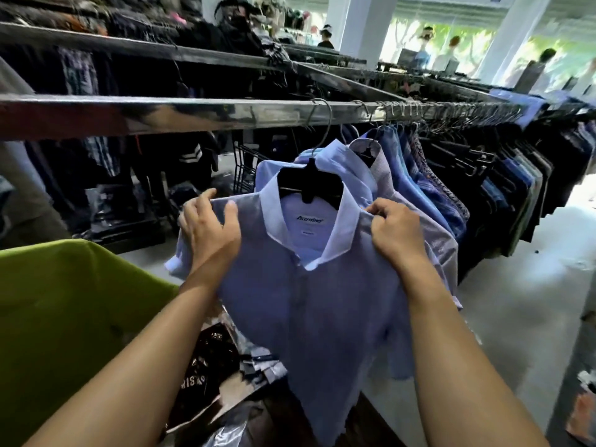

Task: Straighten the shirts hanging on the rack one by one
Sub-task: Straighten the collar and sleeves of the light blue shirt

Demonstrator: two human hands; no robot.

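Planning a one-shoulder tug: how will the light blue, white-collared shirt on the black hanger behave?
Probably floppy: the light blue shirt drapes and bunches under the left hand and right hand. Likely to swing, since its black hanger hangs by one thin hook from the shiny metal rail.

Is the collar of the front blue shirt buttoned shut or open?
Open. On the blue shirt the white collar spreads apart, showing the black hanger and the label inside. Lower down, the front looks closed.

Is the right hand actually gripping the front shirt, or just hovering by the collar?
Touching. The head view shows the right hand pinching the blue shirt at the shoulder, beside its white collar.
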